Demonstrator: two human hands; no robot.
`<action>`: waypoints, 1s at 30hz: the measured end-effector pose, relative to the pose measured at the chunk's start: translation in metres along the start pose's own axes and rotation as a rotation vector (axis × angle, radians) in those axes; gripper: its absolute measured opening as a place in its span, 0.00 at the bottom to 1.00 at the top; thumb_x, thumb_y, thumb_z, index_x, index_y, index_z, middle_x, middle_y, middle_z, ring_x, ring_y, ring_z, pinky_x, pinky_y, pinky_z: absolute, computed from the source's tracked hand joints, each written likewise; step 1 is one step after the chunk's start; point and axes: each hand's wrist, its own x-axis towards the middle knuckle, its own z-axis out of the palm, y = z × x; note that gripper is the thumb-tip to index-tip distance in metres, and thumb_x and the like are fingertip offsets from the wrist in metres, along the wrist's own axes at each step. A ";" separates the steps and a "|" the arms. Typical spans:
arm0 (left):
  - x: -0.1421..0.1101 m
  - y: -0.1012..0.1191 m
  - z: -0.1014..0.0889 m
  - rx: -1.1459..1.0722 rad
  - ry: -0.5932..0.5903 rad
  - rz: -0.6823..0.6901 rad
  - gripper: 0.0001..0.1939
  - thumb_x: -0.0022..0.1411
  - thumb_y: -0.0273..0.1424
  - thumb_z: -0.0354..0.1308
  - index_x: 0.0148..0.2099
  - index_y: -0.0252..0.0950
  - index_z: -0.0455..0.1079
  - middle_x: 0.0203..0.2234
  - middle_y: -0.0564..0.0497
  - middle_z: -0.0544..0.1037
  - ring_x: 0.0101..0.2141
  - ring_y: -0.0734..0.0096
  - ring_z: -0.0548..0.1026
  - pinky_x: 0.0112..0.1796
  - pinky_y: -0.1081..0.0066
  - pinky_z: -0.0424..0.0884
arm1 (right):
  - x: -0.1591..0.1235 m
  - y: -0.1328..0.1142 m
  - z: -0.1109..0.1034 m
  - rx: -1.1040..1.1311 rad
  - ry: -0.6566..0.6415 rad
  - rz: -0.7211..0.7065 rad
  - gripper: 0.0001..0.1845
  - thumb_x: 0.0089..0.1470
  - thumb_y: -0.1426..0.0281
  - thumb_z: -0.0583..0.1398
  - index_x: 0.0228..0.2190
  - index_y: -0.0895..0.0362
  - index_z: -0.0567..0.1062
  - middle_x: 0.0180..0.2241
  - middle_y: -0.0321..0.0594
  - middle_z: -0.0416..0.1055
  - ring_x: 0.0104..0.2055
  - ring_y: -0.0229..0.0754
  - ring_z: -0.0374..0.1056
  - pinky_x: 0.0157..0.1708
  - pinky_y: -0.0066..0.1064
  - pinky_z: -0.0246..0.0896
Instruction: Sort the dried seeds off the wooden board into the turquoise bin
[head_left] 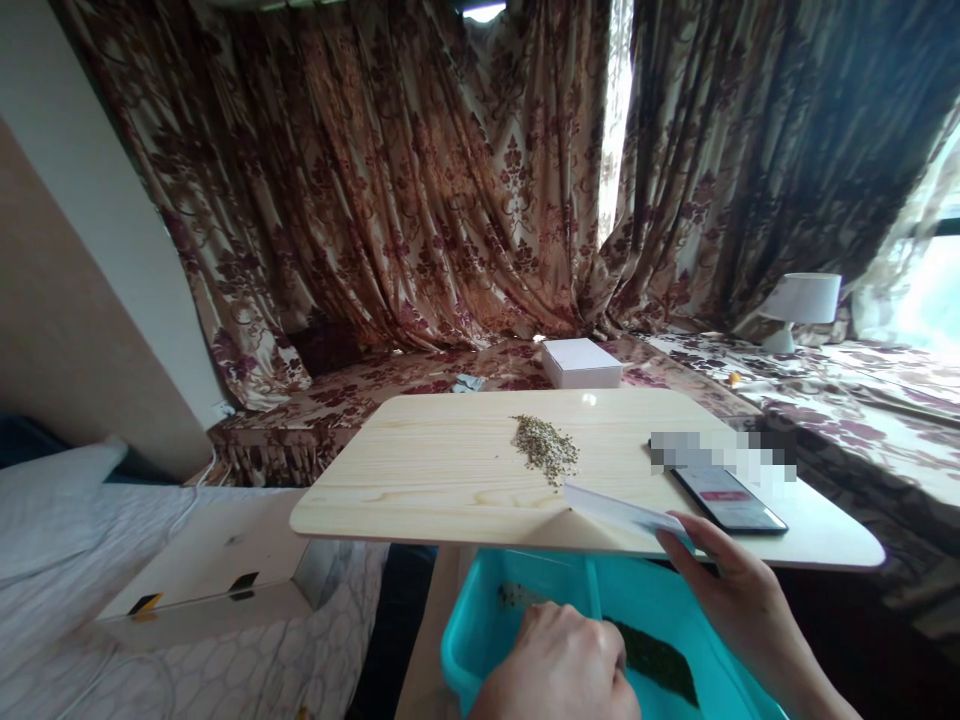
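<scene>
My right hand (731, 575) pinches a thin white card (619, 512), held slanted over the front edge of the wooden tabletop (420, 460). A loose pile of small greenish seeds (546, 450) lies on the tabletop just beyond the card's tip. Below the edge, my left hand (559, 660) is curled closed over the left compartment of a turquoise divided bin (465, 640); its fingertips are hidden. Some small pale bits (517, 595) lie in that compartment. The right compartment holds a dark green mass (652, 660), too dim to make out closely.
A phone (731, 495) lies at the tabletop's right. Behind stands a white box (581, 362) on a patterned cover, with a white lamp (799, 300) far right. A flat white case (225, 570) rests on the bed at left. Floral curtains (420, 180) hang behind.
</scene>
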 end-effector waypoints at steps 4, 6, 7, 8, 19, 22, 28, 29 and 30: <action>0.001 -0.001 0.001 0.004 0.013 0.024 0.21 0.58 0.29 0.45 0.45 0.33 0.76 0.38 0.40 0.78 0.42 0.53 0.73 0.47 0.58 0.65 | -0.001 0.002 0.000 0.009 -0.020 -0.023 0.15 0.47 0.55 0.63 0.29 0.52 0.80 0.28 0.37 0.81 0.30 0.45 0.77 0.32 0.28 0.73; 0.001 -0.003 0.001 0.002 0.017 0.027 0.21 0.58 0.29 0.45 0.44 0.33 0.77 0.37 0.39 0.78 0.42 0.53 0.73 0.47 0.58 0.66 | -0.001 0.001 0.001 0.011 -0.026 -0.011 0.16 0.46 0.53 0.63 0.29 0.52 0.80 0.28 0.37 0.81 0.31 0.46 0.77 0.32 0.29 0.73; 0.001 -0.003 0.001 0.002 0.018 0.025 0.20 0.58 0.29 0.45 0.44 0.33 0.77 0.37 0.39 0.78 0.41 0.52 0.73 0.46 0.58 0.66 | -0.001 0.000 0.001 0.016 -0.030 -0.005 0.17 0.46 0.53 0.63 0.29 0.52 0.80 0.28 0.38 0.81 0.31 0.47 0.77 0.32 0.29 0.74; 0.001 -0.003 0.001 0.005 0.021 0.022 0.21 0.57 0.29 0.45 0.44 0.33 0.77 0.37 0.39 0.78 0.41 0.52 0.73 0.46 0.58 0.66 | -0.001 -0.001 0.001 0.024 -0.041 0.000 0.17 0.45 0.52 0.64 0.29 0.52 0.80 0.28 0.38 0.81 0.31 0.47 0.77 0.33 0.30 0.74; -0.003 -0.004 0.002 -0.026 0.043 0.012 0.20 0.58 0.29 0.45 0.44 0.33 0.77 0.39 0.39 0.78 0.43 0.52 0.72 0.47 0.58 0.65 | 0.023 -0.004 0.008 0.135 -0.026 0.011 0.17 0.44 0.52 0.65 0.30 0.52 0.79 0.28 0.40 0.80 0.31 0.49 0.76 0.31 0.37 0.73; -0.002 -0.003 0.000 -0.018 0.022 0.009 0.20 0.58 0.28 0.45 0.45 0.33 0.77 0.39 0.40 0.78 0.43 0.52 0.72 0.47 0.58 0.65 | 0.029 0.000 0.015 0.104 -0.034 -0.013 0.17 0.45 0.53 0.64 0.30 0.53 0.79 0.28 0.40 0.79 0.32 0.48 0.75 0.32 0.34 0.72; 0.001 -0.001 -0.002 0.004 -0.014 -0.028 0.21 0.58 0.27 0.45 0.46 0.33 0.77 0.38 0.39 0.78 0.42 0.52 0.73 0.47 0.58 0.65 | 0.031 0.009 0.020 0.064 -0.096 -0.044 0.14 0.49 0.55 0.62 0.30 0.52 0.78 0.28 0.38 0.79 0.33 0.46 0.75 0.32 0.30 0.72; 0.001 -0.001 -0.002 0.002 -0.003 -0.036 0.21 0.58 0.27 0.45 0.46 0.33 0.77 0.38 0.39 0.78 0.43 0.52 0.72 0.47 0.59 0.65 | 0.031 0.010 0.020 0.061 -0.104 -0.049 0.14 0.49 0.55 0.62 0.30 0.52 0.78 0.28 0.38 0.79 0.33 0.46 0.75 0.32 0.30 0.72; 0.001 -0.001 -0.002 -0.001 0.004 -0.038 0.20 0.57 0.27 0.45 0.45 0.33 0.77 0.38 0.39 0.78 0.43 0.52 0.72 0.47 0.59 0.65 | 0.032 0.010 0.020 0.058 -0.110 -0.051 0.14 0.49 0.55 0.62 0.31 0.52 0.78 0.28 0.38 0.79 0.33 0.46 0.75 0.33 0.31 0.72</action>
